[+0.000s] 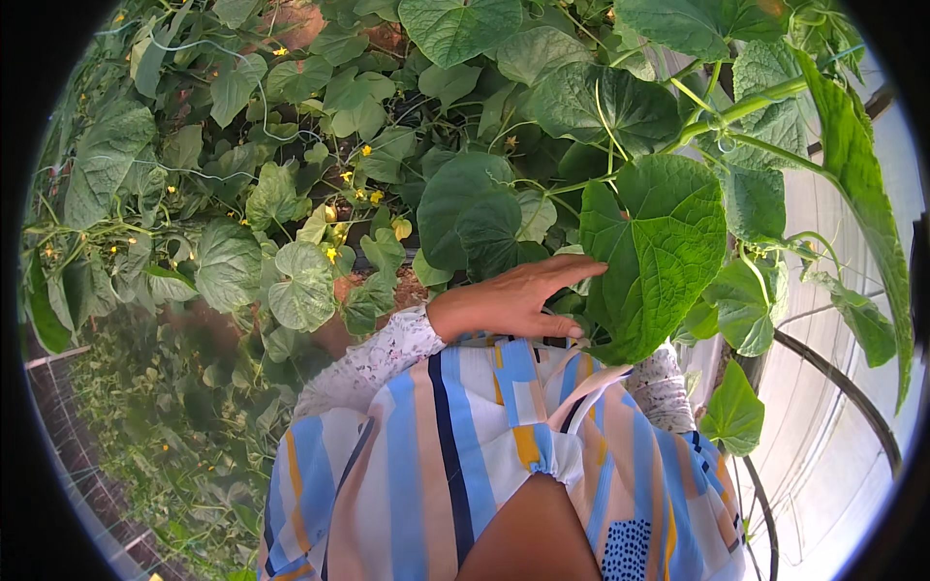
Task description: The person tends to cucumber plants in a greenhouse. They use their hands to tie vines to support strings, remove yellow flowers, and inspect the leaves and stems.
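My left hand (519, 298) reaches in front of my chest, its thumb and fingers apart, with no object seen between them. Its fingertips lie at the edge of a large bright green leaf (654, 247) of a climbing vine, probably cucumber. That leaf hides what is beyond the fingertips. Of my right arm only the floral sleeve (660, 388) shows, below the leaf; my right hand is out of sight behind the foliage. Above the leaf runs a thick green vine stem (755, 102) with a clip or tie (725, 141) on it.
Dense vines with yellow flowers (332, 254) fill the left and top. A pale blue-green twine (265, 109) hangs slack among them. At the right, dark curved poles (843, 378) stand before translucent greenhouse sheeting (806, 450). More low plants (196, 450) grow at the lower left.
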`<state>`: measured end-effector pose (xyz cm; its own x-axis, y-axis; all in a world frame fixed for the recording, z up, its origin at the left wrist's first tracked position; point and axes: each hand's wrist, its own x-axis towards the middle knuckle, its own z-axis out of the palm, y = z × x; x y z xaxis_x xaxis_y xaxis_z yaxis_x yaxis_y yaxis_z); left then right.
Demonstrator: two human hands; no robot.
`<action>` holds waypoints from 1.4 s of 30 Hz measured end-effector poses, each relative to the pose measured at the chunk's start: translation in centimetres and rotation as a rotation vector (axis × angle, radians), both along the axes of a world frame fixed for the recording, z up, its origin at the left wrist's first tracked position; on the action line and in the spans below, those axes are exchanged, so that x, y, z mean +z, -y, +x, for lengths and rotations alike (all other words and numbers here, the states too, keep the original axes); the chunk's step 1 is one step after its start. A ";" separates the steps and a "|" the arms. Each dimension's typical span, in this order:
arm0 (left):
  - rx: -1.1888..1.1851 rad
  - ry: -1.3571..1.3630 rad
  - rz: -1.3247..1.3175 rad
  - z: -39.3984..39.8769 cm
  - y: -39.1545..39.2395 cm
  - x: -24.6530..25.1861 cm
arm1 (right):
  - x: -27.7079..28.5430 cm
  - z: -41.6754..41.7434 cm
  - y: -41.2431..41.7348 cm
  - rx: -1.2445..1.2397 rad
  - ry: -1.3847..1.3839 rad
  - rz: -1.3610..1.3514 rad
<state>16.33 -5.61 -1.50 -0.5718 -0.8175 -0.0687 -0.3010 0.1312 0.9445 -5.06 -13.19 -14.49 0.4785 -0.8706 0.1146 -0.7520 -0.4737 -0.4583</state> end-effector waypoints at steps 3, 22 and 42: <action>0.073 -0.020 0.008 -0.5 -1.0 -0.7 | 0.2 2.1 0.6 0.074 0.113 -0.057; 0.419 0.019 0.088 11.8 -12.5 -5.4 | -11.1 9.9 -6.0 0.480 -0.976 0.352; 0.782 -0.149 0.339 32.6 -26.0 -12.9 | -9.4 38.1 -19.9 0.799 -0.502 0.333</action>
<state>48.96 20.40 -14.39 0.1236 -0.9289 -0.3490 -0.0577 -0.3579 0.9320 33.02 6.67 -23.92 0.8634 -0.2237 -0.4523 -0.4120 -0.8300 -0.3760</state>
